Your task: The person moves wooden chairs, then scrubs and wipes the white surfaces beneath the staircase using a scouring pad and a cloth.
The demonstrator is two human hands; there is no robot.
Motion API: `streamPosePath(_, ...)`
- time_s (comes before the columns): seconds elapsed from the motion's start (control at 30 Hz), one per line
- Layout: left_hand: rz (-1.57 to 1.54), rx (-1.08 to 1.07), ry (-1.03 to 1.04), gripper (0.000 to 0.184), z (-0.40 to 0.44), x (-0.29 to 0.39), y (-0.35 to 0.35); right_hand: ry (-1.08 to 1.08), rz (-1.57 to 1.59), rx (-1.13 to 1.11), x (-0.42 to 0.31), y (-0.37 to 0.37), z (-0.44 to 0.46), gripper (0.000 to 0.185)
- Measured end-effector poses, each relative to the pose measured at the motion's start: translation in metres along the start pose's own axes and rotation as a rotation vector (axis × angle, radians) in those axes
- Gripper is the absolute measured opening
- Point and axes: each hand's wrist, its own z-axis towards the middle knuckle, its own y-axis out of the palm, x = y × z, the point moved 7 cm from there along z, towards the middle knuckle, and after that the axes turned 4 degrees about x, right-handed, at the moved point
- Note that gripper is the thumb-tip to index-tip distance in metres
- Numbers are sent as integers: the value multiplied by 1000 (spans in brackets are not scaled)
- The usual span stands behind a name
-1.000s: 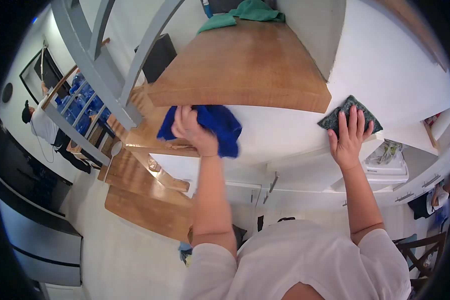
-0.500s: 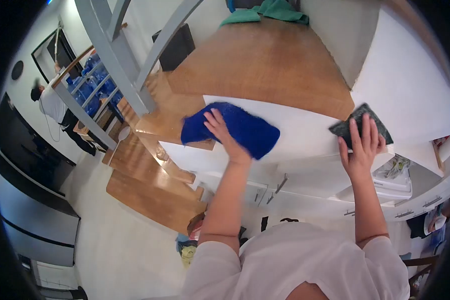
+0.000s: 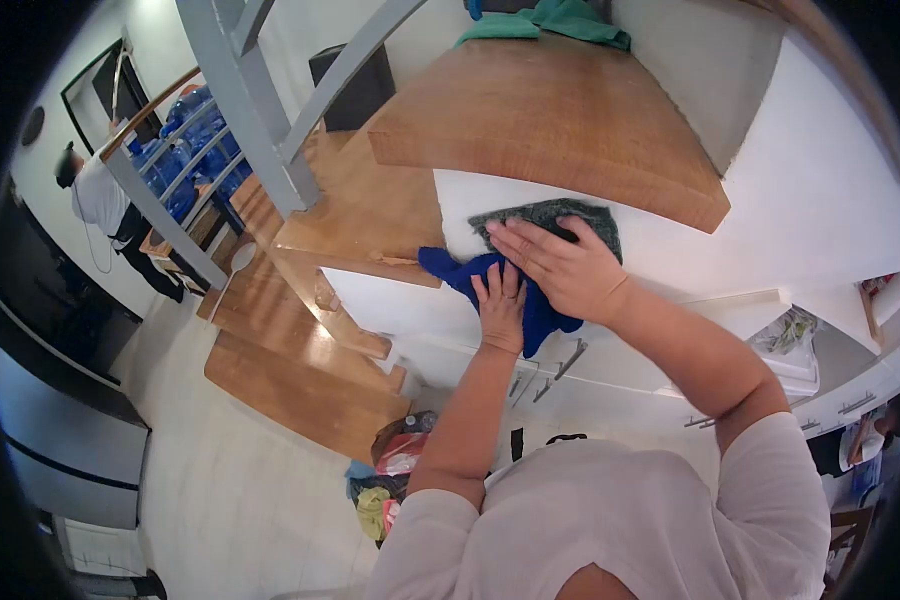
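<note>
My left hand (image 3: 502, 308) lies with spread fingers on a blue cloth (image 3: 548, 318), against the white panel (image 3: 460, 205) below a wooden stair tread (image 3: 550, 120). Just above and to the right, my right hand (image 3: 568, 268) presses a dark green cloth (image 3: 595, 222) flat on the same panel, its fingers stretched out. The two hands are close together, and the green cloth's lower edge is hidden behind the right hand and the blue cloth.
Grey railing posts (image 3: 240, 110) rise at the left. Beyond them a person (image 3: 100, 195) stands near blue water bottles (image 3: 185, 150). Teal cloth (image 3: 570, 22) lies on the upper tread. White drawers (image 3: 850, 400) and another person (image 3: 860, 440) are at the right.
My right hand has moved left with the green cloth, from the right side of the panel to beside my left hand. My left hand and the blue cloth have shifted lower and to the right.
</note>
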Motion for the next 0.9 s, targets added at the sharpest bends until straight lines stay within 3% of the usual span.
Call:
streamPosePath(0.17, -12, -176, -73, 34, -7, -1, 5, 64, -39, -19, 22, -26, 12, 49)
streamPosePath(0.27, -15, -152, -61, 32, -9, -3, 8, -57, -83, -80, -5, -4, -1, 47)
streamPosePath(0.5, -27, -172, -48, 30, -8, 0, 9, 120, -102, -75, 0, -8, -2, 46)
streamPosePath(0.63, 0, -204, 6, 30, -7, 0, 6, 109, -113, -39, 4, -20, 3, 45)
streamPosePath(0.67, -8, -178, -7, 30, -9, 0, 7, 179, -139, 43, 13, -31, 9, 45)
streamPosePath(0.77, -18, -106, -32, 30, -9, 0, 9, 162, -133, -25, -1, -14, 1, 45)
streamPosePath(0.8, -16, -93, -31, 29, -9, 0, 8, 58, -155, -43, -9, -5, -3, 44)
streamPosePath(0.9, 6, -95, -27, 28, -9, -1, 10, 81, -122, -22, 3, -15, 1, 44)
